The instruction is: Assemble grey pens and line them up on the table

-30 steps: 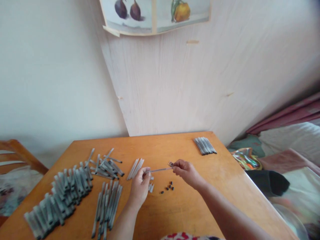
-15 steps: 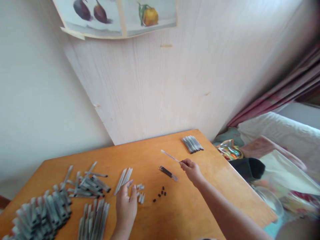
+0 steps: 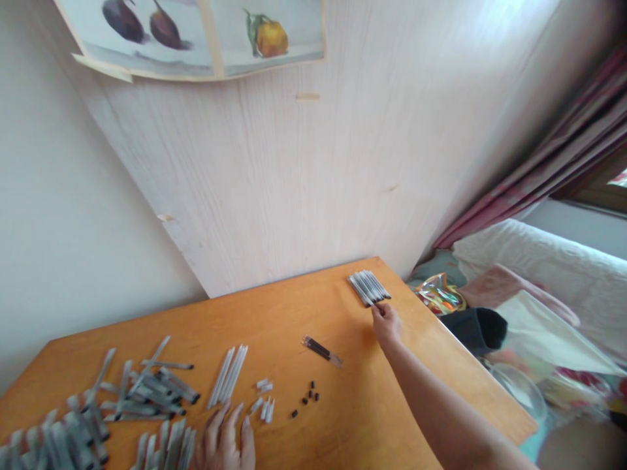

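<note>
My right hand (image 3: 386, 323) is stretched to the far right corner of the orange table (image 3: 343, 431). Its fingers are pinched on the near end of a thin pen at the edge of a neat bundle of dark pens (image 3: 368, 287). My left hand (image 3: 226, 442) lies flat on the table at the bottom edge, fingers spread and holding nothing. Just beyond it lie a row of clear tubes (image 3: 228, 375) and a few short clear pieces (image 3: 263, 405). One dark pen (image 3: 321, 350) lies alone mid-table, with several small black caps (image 3: 306, 395) nearby.
Piles of grey tubes (image 3: 142, 385) cover the table's left side. A wooden board (image 3: 294, 183) with a fruit picture (image 3: 196, 32) leans behind the table. Right of the table edge are a shiny bag (image 3: 441, 297), a black cloth (image 3: 477, 326) and bedding (image 3: 539, 274).
My right hand carried the thin stick from mid-table to the pen bundle at the far right. My left hand drew back and flattened on the table. The camera turned right.
</note>
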### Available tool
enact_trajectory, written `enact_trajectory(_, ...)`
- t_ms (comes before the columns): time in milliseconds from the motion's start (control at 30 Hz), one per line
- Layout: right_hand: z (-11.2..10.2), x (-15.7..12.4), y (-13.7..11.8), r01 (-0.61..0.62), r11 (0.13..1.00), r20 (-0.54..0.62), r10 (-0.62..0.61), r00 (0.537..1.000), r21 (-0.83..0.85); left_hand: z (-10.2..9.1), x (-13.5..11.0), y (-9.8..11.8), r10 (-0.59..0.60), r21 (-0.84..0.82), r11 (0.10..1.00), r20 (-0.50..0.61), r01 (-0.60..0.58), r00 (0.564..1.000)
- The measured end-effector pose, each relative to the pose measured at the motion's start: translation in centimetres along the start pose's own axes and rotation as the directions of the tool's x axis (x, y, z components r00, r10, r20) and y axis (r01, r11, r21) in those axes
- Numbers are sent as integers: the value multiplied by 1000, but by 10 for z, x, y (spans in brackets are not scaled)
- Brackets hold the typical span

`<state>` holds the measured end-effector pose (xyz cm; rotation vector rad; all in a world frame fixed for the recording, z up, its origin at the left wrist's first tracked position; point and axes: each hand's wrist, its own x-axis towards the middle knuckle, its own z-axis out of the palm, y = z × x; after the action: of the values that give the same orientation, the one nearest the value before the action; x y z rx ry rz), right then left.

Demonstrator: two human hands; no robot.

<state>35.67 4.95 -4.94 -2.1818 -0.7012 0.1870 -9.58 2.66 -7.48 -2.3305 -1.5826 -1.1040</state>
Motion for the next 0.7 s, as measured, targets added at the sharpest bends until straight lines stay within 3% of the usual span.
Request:
enact_trajectory(333,5,20,-2,-27,987,-26,23,999,-156,3,-2,-2,1,71,997,38,-4,999)
enact_trajectory(700,10,22,-9,-23,972,5,25,1000,-233,4,-3,-1,6,95,995,55,-11,998)
